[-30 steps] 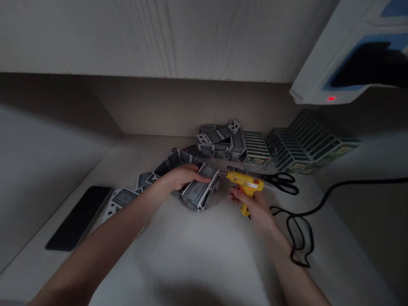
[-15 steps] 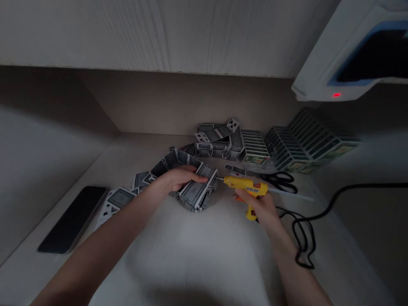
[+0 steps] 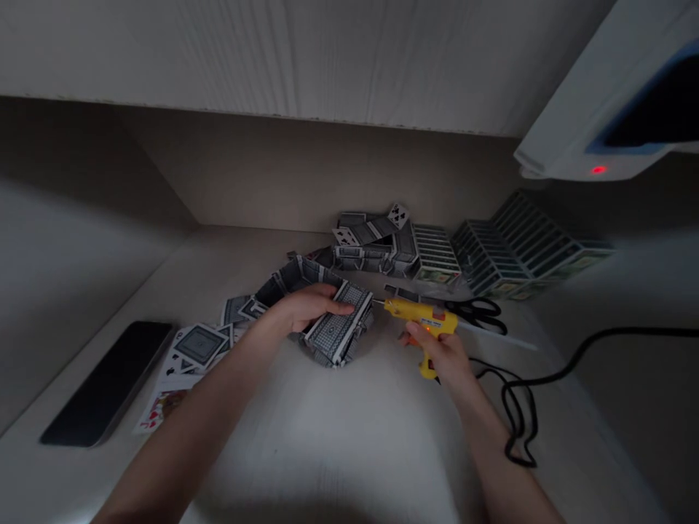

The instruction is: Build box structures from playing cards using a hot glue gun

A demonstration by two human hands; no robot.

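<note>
My left hand (image 3: 311, 308) grips a curved structure made of grey patterned playing cards (image 3: 341, 320), its thumb lying along the near end panel. The other fingers are hidden behind the cards. In my right hand (image 3: 445, 353) is a yellow hot glue gun (image 3: 418, 313) with a small orange light lit on its side. The metal nozzle points left, at the right edge of the card structure; whether it touches, I cannot tell. A pale glue stick (image 3: 507, 338) sticks out of the gun's back end.
Loose playing cards (image 3: 199, 346) and a black phone (image 3: 109, 382) lie on the left. Black scissors (image 3: 480, 314) lie behind the glue gun. Other card structures (image 3: 374, 247) and green-edged stacks (image 3: 435, 251) stand along the back. A black cable (image 3: 579, 360) loops at right, and a board overhangs above.
The view has shifted a little, showing more loose cards at left. My hands, the card structure and the glue gun keep nearly the same positions to one another.
</note>
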